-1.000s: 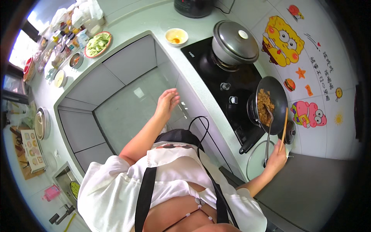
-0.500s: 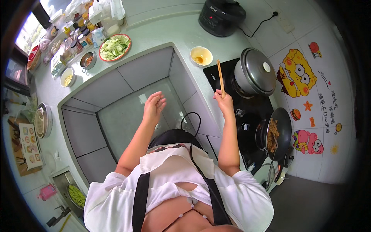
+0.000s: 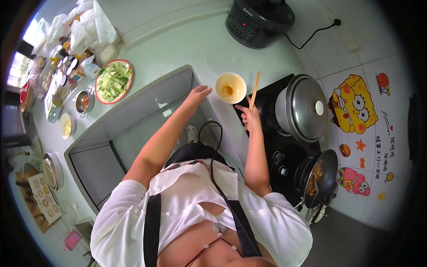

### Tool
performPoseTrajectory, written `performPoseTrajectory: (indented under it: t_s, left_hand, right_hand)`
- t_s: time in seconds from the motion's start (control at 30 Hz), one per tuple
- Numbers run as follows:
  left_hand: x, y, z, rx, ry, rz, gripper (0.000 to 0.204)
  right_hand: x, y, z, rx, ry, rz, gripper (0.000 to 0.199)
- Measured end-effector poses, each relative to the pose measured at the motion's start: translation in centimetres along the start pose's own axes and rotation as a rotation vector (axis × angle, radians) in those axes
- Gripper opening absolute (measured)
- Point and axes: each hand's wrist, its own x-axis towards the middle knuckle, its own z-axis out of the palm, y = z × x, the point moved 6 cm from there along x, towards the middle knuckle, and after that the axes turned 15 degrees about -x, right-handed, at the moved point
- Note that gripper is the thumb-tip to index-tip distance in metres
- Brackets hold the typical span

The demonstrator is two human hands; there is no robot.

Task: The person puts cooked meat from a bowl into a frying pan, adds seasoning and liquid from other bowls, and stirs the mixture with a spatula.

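Note:
My right hand (image 3: 250, 116) grips a pair of wooden chopsticks (image 3: 253, 95), their tips pointing up past the right side of a small white bowl (image 3: 230, 87) with yellow liquid in it. My left hand (image 3: 199, 94) reaches toward that bowl from the left, fingers apart and holding nothing, just short of its rim. The bowl stands on the pale counter (image 3: 178, 49) at the corner of the sink (image 3: 147, 120). A black wok (image 3: 321, 177) with brown food sits on the stove (image 3: 275, 147) at my right.
A lidded steel pot (image 3: 304, 109) stands on the back burner. A black rice cooker (image 3: 260, 20) is at the counter's far end. A red-rimmed plate of sliced green vegetables (image 3: 113, 81), small bowls and jars crowd the left counter. Cartoon stickers (image 3: 353, 104) cover the tiled wall.
My right hand lifted the chopsticks away from the wok and carried them over to the white bowl. My left hand moved from the sink edge toward the bowl.

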Motion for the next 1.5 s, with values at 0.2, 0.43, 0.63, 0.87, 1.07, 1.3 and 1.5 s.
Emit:
performPoseTrajectory:
  t_s: [0.2, 0.43, 0.63, 0.87, 1.07, 1.3, 1.5]
  left_hand:
    - [4.6, 0.6, 4.2, -0.082, -0.158, -0.251, 0.050]
    - [-0.3, 6.7, 0.7, -0.437, -0.362, -0.064, 0.053]
    - [-9.1, 13.8, -6.2, -0.563, -0.142, 0.332, 0.057]
    - [-19.2, 17.2, -16.4, -0.902, 0.092, 0.691, 0.059]
    - [-27.3, 18.7, -25.2, -1.016, 0.221, 0.754, 0.058]
    - [-33.1, 19.7, -34.2, -1.080, 0.283, 0.791, 0.052]
    - [-36.2, 20.3, -41.4, -1.059, 0.361, 0.801, 0.054]
  right_hand:
    - [3.2, -0.6, 0.5, 0.136, -0.081, 0.080, 0.061]
    - [2.3, -8.0, 4.8, -0.026, -0.192, -0.031, 0.046]
    - [-0.6, -16.6, 16.0, -0.142, -0.542, -0.216, 0.053]
    - [-5.3, -20.4, 31.7, -0.252, -1.067, -0.367, 0.056]
    - [-4.4, -14.1, 46.7, -0.156, -1.354, -0.020, 0.051]
    - [-11.2, -10.6, 61.4, -0.095, -1.343, -0.375, 0.040]
    - [-14.6, -8.9, 68.9, -0.021, -1.407, -0.176, 0.045]
